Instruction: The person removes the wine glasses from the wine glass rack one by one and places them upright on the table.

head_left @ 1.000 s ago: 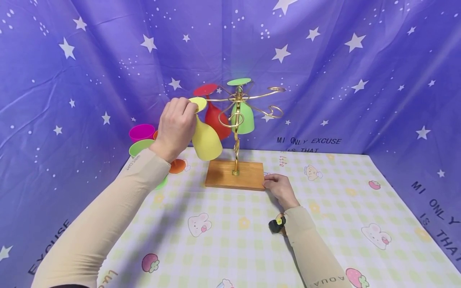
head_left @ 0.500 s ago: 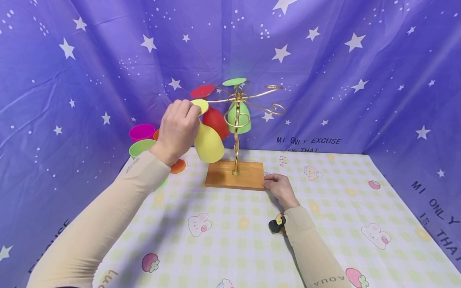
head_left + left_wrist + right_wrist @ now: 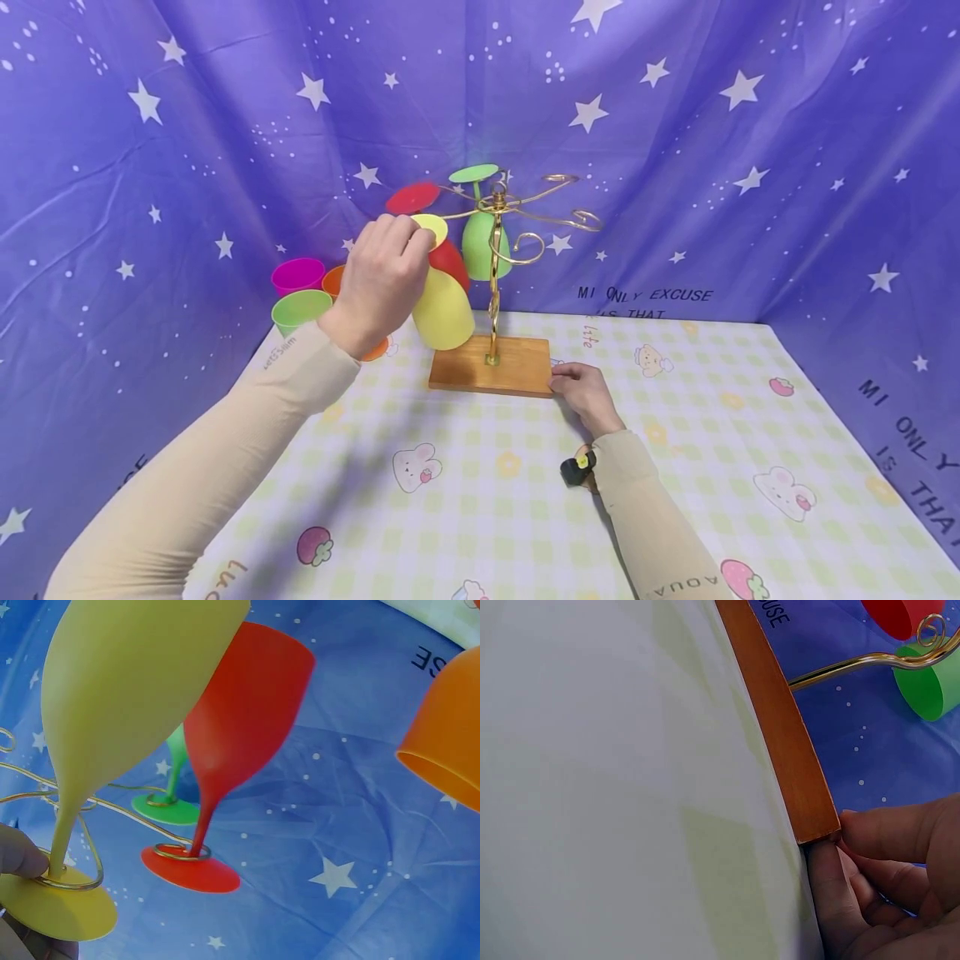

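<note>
A gold wine glass rack (image 3: 494, 287) with curled arms stands on a wooden base (image 3: 465, 367). My left hand (image 3: 386, 271) pinches the foot of an upside-down yellow wine glass (image 3: 444, 310); in the left wrist view its stem sits inside a rack loop (image 3: 75, 883). Behind it hang a red wine glass (image 3: 244, 712) and a green wine glass (image 3: 486, 246), both upside down in loops. My right hand (image 3: 587, 396) grips the right end of the base, thumb and finger at its corner in the right wrist view.
At the left, partly behind my left arm, stand a magenta cup (image 3: 297, 275), a green cup (image 3: 302, 310) and orange ones (image 3: 332, 282). Bare rack loops (image 3: 581, 219) reach out to the right. A starry purple curtain (image 3: 675, 167) closes in the checked tablecloth (image 3: 510, 517).
The rack's arms have turned. The yellow glass and my left hand have moved right and slightly nearer, while the red and green glasses have shifted left. My right hand stays at the base.
</note>
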Demonstrator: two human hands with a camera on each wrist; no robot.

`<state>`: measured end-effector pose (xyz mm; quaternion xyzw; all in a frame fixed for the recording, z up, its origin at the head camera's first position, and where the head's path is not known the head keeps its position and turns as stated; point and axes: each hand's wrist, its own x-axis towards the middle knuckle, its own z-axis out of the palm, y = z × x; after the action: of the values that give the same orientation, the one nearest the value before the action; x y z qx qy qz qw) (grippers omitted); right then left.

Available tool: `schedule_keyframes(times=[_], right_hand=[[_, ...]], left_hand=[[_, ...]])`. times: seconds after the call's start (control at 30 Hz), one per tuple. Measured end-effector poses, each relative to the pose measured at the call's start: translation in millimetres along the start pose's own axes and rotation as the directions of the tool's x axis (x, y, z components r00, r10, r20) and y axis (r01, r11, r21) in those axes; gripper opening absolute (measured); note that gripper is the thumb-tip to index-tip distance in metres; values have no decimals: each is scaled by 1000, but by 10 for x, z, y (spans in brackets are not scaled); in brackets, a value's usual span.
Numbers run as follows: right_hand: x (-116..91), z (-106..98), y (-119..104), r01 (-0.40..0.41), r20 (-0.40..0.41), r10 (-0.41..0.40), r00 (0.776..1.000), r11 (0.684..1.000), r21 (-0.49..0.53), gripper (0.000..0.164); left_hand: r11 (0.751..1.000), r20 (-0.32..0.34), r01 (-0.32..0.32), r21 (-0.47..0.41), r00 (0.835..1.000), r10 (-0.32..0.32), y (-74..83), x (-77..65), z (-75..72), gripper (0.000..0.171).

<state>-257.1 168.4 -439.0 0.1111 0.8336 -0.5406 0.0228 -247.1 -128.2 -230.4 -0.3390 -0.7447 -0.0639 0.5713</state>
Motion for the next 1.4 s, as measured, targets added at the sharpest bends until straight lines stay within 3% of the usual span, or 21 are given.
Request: schedule_keyframes(times=[0.6,1.1,1.4], right_hand=[[-1,2,1,0,-2,0,1000,1000,-7,25],[3,4,-4,-13,-5,13,1000,1000,-8,26],[8,2,-16,-29,-9,29,1000,1000,-11,25]], left_hand=[[999,11,-47,-16,999,47,161,69,-66,16],[999,34,-34,-42,999,35,162,35,-90,15],[997,8,-43,-57,999,43,126,5,-115,12]])
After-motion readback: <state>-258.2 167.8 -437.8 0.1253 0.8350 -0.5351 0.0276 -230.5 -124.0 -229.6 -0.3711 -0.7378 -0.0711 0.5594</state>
